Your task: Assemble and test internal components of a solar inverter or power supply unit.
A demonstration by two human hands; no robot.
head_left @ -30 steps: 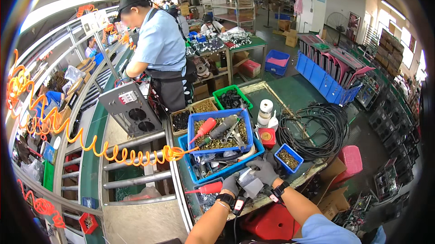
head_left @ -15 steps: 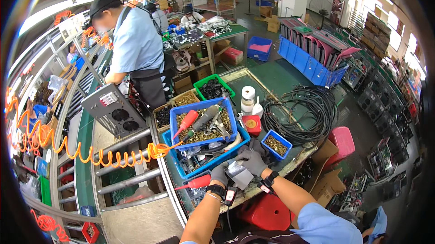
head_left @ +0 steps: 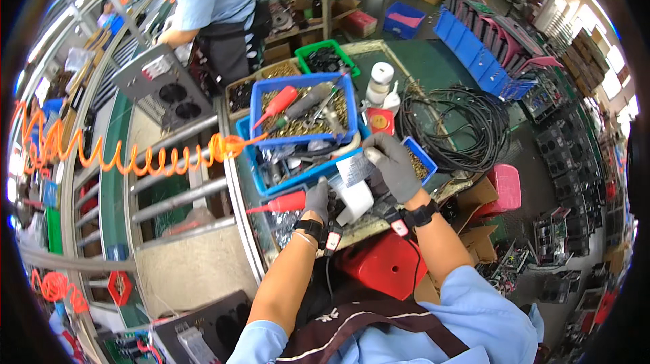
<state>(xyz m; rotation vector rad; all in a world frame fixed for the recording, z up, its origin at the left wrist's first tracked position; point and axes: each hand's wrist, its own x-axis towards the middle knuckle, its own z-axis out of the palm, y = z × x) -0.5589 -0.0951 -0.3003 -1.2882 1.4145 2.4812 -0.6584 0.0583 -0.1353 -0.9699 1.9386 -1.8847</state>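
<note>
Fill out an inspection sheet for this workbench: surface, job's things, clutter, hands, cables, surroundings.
Surface: green bench, crowded.
Job's things: white roll with paper label, held in both hands.
Clutter: blue bin of screws and tools, red-handled screwdriver, white bottles.
Hands: left hand and right hand, grey-gloved, gripping the roll.
Cables: black cable coil; orange coiled hose.
Surroundings: co-worker at the roller conveyor.

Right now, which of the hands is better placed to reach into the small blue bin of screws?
Probably the right hand: it lies right beside the small blue bin, nearly touching its near edge. The left hand sits further away, gripping the white part from the opposite side.
</note>
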